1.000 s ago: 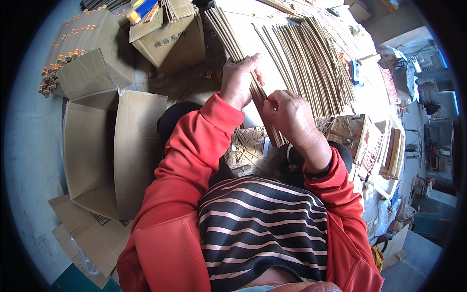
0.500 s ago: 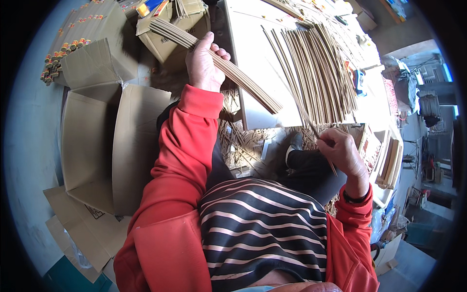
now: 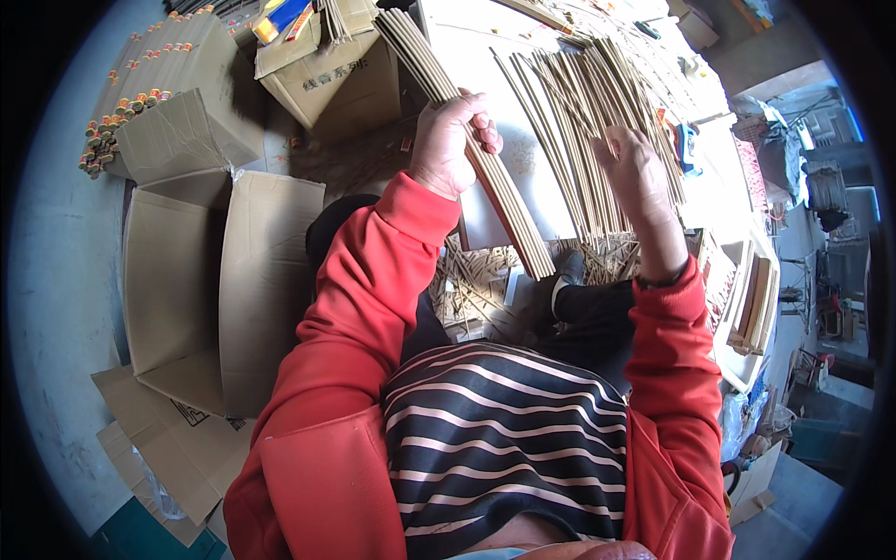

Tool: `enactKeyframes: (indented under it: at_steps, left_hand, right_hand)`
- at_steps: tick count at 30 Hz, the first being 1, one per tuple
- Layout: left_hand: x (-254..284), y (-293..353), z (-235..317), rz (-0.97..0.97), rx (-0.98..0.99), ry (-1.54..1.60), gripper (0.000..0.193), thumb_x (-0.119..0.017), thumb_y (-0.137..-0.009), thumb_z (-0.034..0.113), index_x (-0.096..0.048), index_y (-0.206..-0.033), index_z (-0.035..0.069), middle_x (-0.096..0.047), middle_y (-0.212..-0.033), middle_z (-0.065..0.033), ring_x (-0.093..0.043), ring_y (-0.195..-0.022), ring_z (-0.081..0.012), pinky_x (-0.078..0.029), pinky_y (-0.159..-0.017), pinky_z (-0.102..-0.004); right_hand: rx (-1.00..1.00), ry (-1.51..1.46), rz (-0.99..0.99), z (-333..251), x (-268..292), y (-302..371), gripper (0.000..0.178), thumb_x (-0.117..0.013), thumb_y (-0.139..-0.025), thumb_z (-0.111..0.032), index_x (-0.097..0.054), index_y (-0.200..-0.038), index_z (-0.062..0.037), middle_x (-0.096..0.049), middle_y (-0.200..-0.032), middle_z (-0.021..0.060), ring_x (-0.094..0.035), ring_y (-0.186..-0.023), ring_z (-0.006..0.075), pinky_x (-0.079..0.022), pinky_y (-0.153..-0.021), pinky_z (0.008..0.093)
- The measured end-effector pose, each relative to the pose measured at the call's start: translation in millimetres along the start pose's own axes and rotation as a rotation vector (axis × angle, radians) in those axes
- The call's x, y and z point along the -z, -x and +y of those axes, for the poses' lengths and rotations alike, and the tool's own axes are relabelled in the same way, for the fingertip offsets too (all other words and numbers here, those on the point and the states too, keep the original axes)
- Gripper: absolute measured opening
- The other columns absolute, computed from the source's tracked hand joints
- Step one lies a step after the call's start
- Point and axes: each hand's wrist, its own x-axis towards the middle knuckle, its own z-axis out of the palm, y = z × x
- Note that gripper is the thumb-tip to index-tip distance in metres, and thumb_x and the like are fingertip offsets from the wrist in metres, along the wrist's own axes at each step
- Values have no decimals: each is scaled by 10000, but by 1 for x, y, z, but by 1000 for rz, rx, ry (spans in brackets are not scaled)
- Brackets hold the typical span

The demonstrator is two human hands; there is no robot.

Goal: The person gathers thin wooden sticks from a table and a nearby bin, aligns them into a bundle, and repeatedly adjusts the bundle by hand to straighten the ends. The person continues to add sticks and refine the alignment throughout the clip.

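Note:
My left hand (image 3: 448, 140) is closed around a bundle of thin tan incense sticks (image 3: 504, 201), which slants from the upper left down past the table's near edge. Many more incense sticks (image 3: 569, 140) lie roughly side by side on the white table (image 3: 495, 79). Over the right part of that layer is my right hand (image 3: 639, 173), its fingers bent and pressed close at the sticks. Whether a single stick is pinched there cannot be made out.
An open cardboard box (image 3: 173, 280) stands at the left, with a box of capped, wrapped bundles (image 3: 159, 70) behind it. Another carton (image 3: 331, 84) adjoins the table. Loose sticks (image 3: 467, 289) litter the floor below. A white tray (image 3: 742, 364) holding wooden pieces is at the right.
My left hand has moved right with the bundle, which now tilts more steeply. My right hand has gone from the table's near edge up onto the layer; the single stick it held no longer shows there.

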Motion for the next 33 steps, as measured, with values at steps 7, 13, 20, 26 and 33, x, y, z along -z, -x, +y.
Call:
enactKeyframes:
  at_steps: [7,13,20,26,33]
  left_hand:
    - [-7,6,-11,-106,74,59,107,-589,-792,113,-500,-756,67,-481,-600,-25,-496,-497,-156,-423,-490,-287]
    - [15,-8,7,128,14,-20,161,-615,-795,154,-517,-699,71,-487,-568,-25,-492,-480,-156,-423,-480,-298]
    - [2,2,15,-96,19,67,174,-603,-810,148,-495,-687,88,-476,-579,-11,-478,-497,-134,-412,-482,-282]
    - [1,8,-2,128,-25,-139,120,-591,-796,117,-511,-710,90,-453,-599,17,-448,-517,-110,-389,-506,-257]
    - [-2,5,8,-73,40,10,160,-576,-801,124,-469,-682,108,-449,-582,16,-458,-515,-114,-384,-504,-261]
  right_hand:
    - [-536,-1628,-918,-108,-12,52,230,-643,-831,-220,-538,-853,-17,-567,-667,45,-554,-515,110,-459,-477,219]
    - [-207,-650,-472,-110,-25,64,178,-608,-827,-120,-457,-875,-39,-478,-549,-5,-459,-417,70,-380,-384,212]
    - [-478,-1234,-792,-121,0,63,206,-622,-811,-129,-473,-866,2,-513,-566,42,-491,-433,117,-406,-407,265]
    - [-313,-581,-494,-119,-23,68,261,-620,-800,-194,-470,-833,17,-553,-604,118,-583,-551,206,-458,-501,348]
    - [-611,-1399,-833,-119,-2,61,147,-611,-807,-62,-469,-825,-29,-471,-527,12,-442,-357,98,-351,-321,215]
